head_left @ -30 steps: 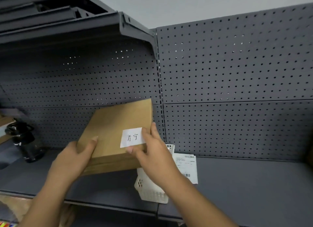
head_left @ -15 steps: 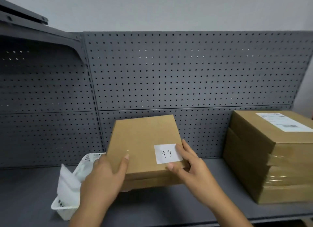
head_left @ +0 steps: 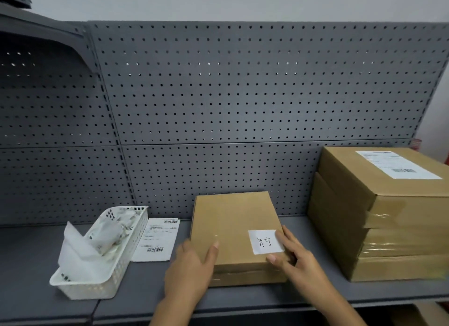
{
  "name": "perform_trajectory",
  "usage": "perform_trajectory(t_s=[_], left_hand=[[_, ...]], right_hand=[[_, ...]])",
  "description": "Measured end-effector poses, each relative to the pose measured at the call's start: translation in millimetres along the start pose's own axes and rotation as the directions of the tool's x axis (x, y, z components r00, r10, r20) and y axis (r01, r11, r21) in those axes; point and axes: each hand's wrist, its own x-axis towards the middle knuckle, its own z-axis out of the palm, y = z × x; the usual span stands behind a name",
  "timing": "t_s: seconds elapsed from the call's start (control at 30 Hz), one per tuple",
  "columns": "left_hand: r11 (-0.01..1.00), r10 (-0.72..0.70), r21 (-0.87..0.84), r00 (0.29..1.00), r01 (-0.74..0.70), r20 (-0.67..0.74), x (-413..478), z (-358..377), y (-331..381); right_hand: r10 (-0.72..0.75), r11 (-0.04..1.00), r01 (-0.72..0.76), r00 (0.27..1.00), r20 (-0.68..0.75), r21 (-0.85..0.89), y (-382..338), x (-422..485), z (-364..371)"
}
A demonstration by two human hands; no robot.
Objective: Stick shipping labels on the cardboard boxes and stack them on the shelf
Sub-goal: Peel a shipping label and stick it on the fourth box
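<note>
On the grey shelf (head_left: 315, 294): a flat cardboard box (head_left: 230, 228) lies in the middle, between a white basket (head_left: 97, 284) and a stack of boxes (head_left: 379, 228). It may not be all the way down; the view is poor there.
Left hand (head_left: 192, 269): holds the box's near left corner, thumb on top.
Right hand (head_left: 294, 260): holds the near right corner, fingers beside the small white label (head_left: 264, 242) with writing on it.
What could go wrong: I think the box goes up on the stack next. If a hand slips, it drops. If it bumps the top box, the stack may shift. Rubbing fingers could peel the small label.
Surface: smooth grey metal, so boxes likely slide easily. A printed label sheet (head_left: 158, 240) lies just beside the box.
Room: a grey board full of holes (head_left: 243, 94) behind, a plain pale wall (head_left: 218, 0) above.
</note>
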Motion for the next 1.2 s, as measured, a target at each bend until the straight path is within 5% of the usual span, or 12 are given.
perform_trajectory(t_s=[0.33, 0.5, 0.67, 0.93, 1.2], left_hand=[[0.997, 0.023, 0.079, 0.999, -0.027, 0.048, -6.2, 2.4, -3.1], [0.988, 0.071, -0.14, 0.997, -0.065, 0.038, 14.4, -19.8, -28.2], [0.968, 0.148, 0.209, 0.988, -0.138, -0.033, 53.3, -27.4, -77.3], [0.921, 0.201, 0.34, 0.98, -0.189, 0.0, 59.1, -28.4, -97.9], [0.994, 0.097, 0.075, 0.972, -0.083, -0.214, 56.6, -41.1, -88.6]], right_hand=[[0.007, 0.996, -0.006, 1.0, 0.012, -0.093, 10.0, -5.5, -3.9], [-0.012, 0.976, -0.006, 0.997, -0.082, -0.217, 1.6, -4.4, 0.0], [-0.271, 0.899, 0.242, 0.962, -0.03, -0.364, -26.8, 17.9, 27.8], [-0.166, 0.905, 0.206, 0.977, 0.137, -0.373, -45.1, 45.9, 58.2], [-0.197, 0.951, 0.208, 0.978, 0.071, -0.231, -35.8, 39.6, 54.2]])
